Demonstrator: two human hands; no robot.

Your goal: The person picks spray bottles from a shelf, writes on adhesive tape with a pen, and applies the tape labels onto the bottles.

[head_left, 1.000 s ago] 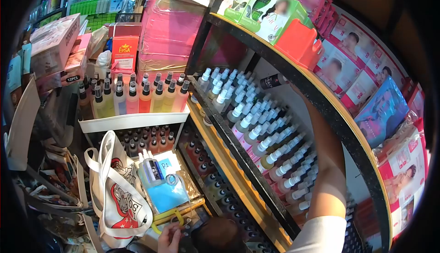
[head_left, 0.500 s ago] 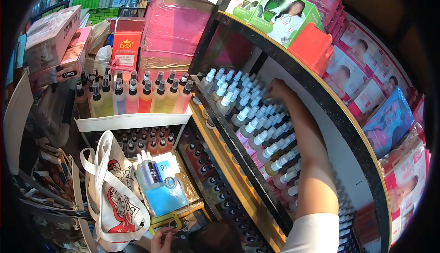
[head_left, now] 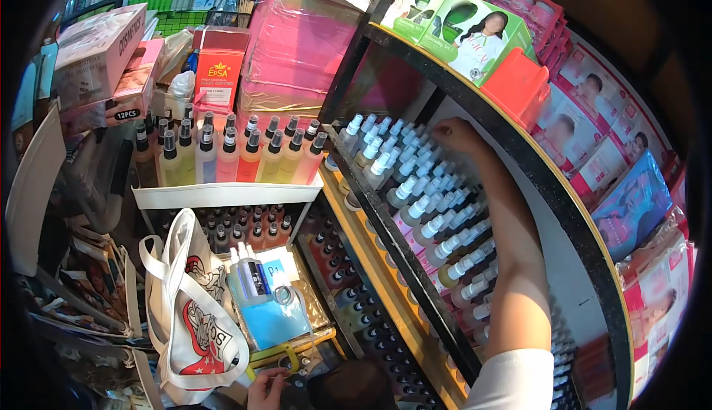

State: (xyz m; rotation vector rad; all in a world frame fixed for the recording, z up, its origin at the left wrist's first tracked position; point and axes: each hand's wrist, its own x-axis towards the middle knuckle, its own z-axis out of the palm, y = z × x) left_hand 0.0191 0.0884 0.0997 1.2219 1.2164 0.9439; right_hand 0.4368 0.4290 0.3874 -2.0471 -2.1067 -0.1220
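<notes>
Rests left hand low, in front of the shelf, with fingers bent near a yellow handle; cannot tell whether hooked on. Could drag the blue packet and loose bottles, left of the shelf, by tugging carelessly there. Stretches bare forearm over the shelf's spray bottles, packed in tight rows behind the rail. Risks toppling several, perhaps over the rail, by dropping the elbow or drawing back too flat. Could bump the yellow-edged board above the shelf by raising the arm too soon. Holds right hand toward the shelf's far end, with fingers curled by the nozzles; cannot tell whether grasping any. Might snag neighbours on lifting, owing to cramped spacing.
</notes>
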